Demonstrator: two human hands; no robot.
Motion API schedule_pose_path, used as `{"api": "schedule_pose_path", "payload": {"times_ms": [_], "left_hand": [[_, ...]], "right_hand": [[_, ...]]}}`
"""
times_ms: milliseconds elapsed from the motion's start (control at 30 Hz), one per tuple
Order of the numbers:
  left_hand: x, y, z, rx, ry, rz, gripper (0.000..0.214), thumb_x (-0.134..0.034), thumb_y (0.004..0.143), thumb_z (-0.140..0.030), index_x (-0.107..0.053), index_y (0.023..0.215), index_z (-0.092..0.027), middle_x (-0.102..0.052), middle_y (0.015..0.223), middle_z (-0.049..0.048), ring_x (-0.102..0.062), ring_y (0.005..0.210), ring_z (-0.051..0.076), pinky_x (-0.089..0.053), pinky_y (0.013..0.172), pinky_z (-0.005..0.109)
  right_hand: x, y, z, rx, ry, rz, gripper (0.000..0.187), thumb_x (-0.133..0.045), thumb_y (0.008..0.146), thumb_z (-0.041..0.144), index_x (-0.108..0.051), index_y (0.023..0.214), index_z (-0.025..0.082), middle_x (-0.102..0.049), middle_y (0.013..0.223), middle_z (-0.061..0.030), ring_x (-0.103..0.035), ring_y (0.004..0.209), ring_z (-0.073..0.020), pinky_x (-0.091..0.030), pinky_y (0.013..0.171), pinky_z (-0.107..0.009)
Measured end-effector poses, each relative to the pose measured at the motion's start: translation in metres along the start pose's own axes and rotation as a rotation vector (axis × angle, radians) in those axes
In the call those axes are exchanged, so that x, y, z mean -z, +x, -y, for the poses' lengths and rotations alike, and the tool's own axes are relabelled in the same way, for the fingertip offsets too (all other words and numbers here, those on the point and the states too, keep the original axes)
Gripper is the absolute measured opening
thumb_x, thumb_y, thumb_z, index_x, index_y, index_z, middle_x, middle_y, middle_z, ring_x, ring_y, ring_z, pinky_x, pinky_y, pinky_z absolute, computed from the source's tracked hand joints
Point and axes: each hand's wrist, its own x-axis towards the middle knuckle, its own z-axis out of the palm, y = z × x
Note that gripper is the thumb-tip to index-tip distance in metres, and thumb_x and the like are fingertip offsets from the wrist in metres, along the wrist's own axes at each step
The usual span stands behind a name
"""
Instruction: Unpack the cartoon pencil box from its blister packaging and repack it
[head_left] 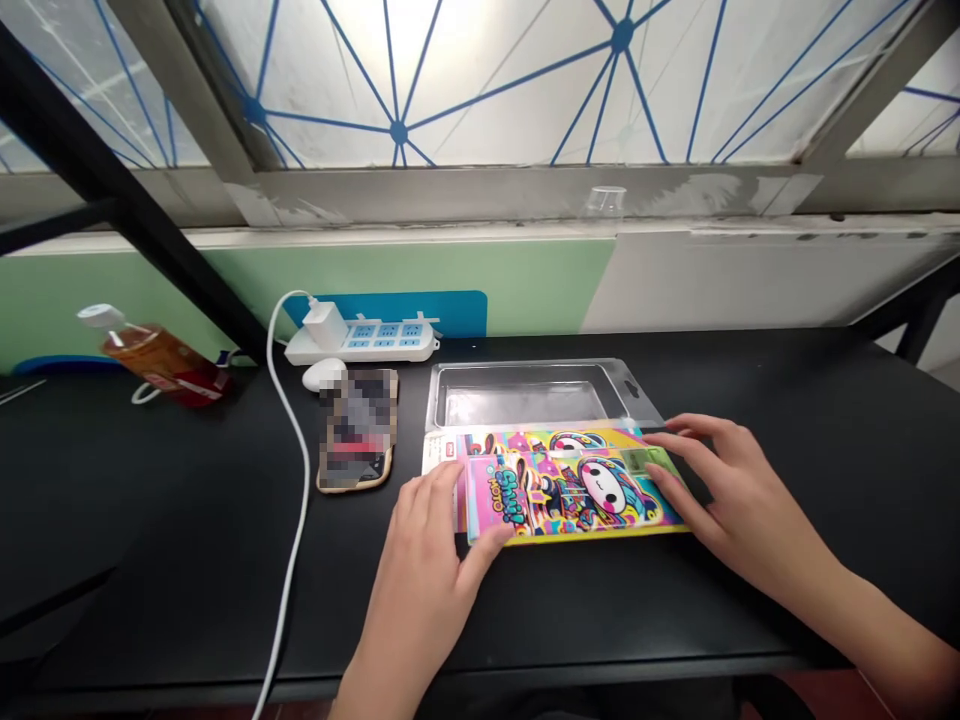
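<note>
A flat colourful cartoon case point(570, 495), printed with a white-faced character and a pink left end, lies on a similarly printed card point(442, 448) on the black desk. My left hand point(427, 545) grips the case's left end, its thumb on the near edge and its fingers by the left side. At the other end my right hand point(724, 485) has thumb and fingers on the right edge, by a green patch. Directly behind, a clear plastic blister tray point(637, 400) with a hang hole touches or overlaps the card's far edge. What lies under the case is hidden.
A phone point(356, 430) in a tan-edged case lies left, beside a small white rounded object point(325, 375). Behind them sit a white power strip point(390, 340) and plugged charger, whose cable point(300, 500) runs to the front edge. A drink bottle point(172, 365) leans far left. A clear cup point(606, 202) stands on the sill.
</note>
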Motion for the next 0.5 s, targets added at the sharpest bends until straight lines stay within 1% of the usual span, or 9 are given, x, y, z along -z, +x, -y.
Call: {"api": "schedule_pose_path", "payload": {"times_ms": [33, 100, 167, 267, 400, 500], "left_hand": [[0.000, -0.001, 0.001, -0.020, 0.002, 0.010, 0.059, -0.056, 0.097, -0.052, -0.037, 0.147, -0.027, -0.056, 0.140, 0.0123, -0.049, 0.131, 0.033, -0.045, 0.105, 0.051], [0.000, -0.002, 0.003, -0.070, 0.014, 0.018, 0.068, -0.059, 0.096, -0.051, -0.028, 0.153, -0.029, -0.055, 0.143, 0.0124, -0.050, 0.133, 0.034, -0.041, 0.109, 0.054], [-0.001, -0.003, 0.004, -0.106, 0.031, 0.010, 0.074, -0.060, 0.096, -0.050, -0.022, 0.156, -0.031, -0.055, 0.144, 0.0127, -0.051, 0.133, 0.035, -0.037, 0.112, 0.056], [-0.003, -0.003, 0.007, -0.133, 0.059, -0.005, 0.080, -0.061, 0.095, -0.051, -0.017, 0.158, -0.032, -0.054, 0.147, 0.0130, -0.052, 0.134, 0.035, -0.036, 0.113, 0.058], [-0.002, 0.000, 0.008, -0.180, 0.102, 0.004, 0.085, -0.054, 0.098, -0.055, -0.004, 0.162, -0.030, -0.059, 0.145, 0.0135, -0.059, 0.128, 0.033, -0.031, 0.116, 0.062], [-0.001, 0.001, 0.009, -0.206, 0.128, 0.004, 0.086, -0.047, 0.099, -0.060, 0.003, 0.163, -0.029, -0.062, 0.142, 0.0148, -0.063, 0.124, 0.032, -0.030, 0.116, 0.063]], "right_hand": [[0.001, 0.001, 0.006, 0.035, -0.039, -0.013, 0.030, -0.050, 0.099, 0.040, -0.063, 0.119, 0.022, -0.060, 0.122, -0.0152, -0.060, 0.110, -0.0332, -0.048, 0.090, -0.047], [0.001, 0.005, 0.022, 0.103, -0.062, 0.002, 0.028, -0.049, 0.100, 0.037, -0.062, 0.120, 0.022, -0.064, 0.121, -0.0140, -0.061, 0.108, -0.0314, -0.046, 0.087, -0.045], [-0.002, 0.012, 0.039, 0.153, -0.041, 0.051, 0.029, -0.048, 0.102, 0.036, -0.059, 0.125, 0.022, -0.067, 0.121, -0.0125, -0.062, 0.107, -0.0292, -0.045, 0.086, -0.044], [-0.012, 0.028, 0.061, 0.173, -0.004, 0.126, 0.033, -0.049, 0.102, 0.038, -0.058, 0.128, 0.020, -0.068, 0.121, -0.0122, -0.061, 0.108, -0.0292, -0.045, 0.086, -0.044], [-0.026, 0.046, 0.077, 0.146, 0.055, 0.160, 0.025, -0.044, 0.103, 0.031, -0.063, 0.111, 0.018, -0.067, 0.108, -0.0129, -0.059, 0.103, -0.0298, -0.047, 0.086, -0.047], [-0.031, 0.050, 0.079, 0.138, 0.091, 0.146, 0.022, -0.042, 0.103, 0.027, -0.061, 0.106, 0.017, -0.065, 0.105, -0.0127, -0.058, 0.098, -0.0285, -0.049, 0.085, -0.046]]}}
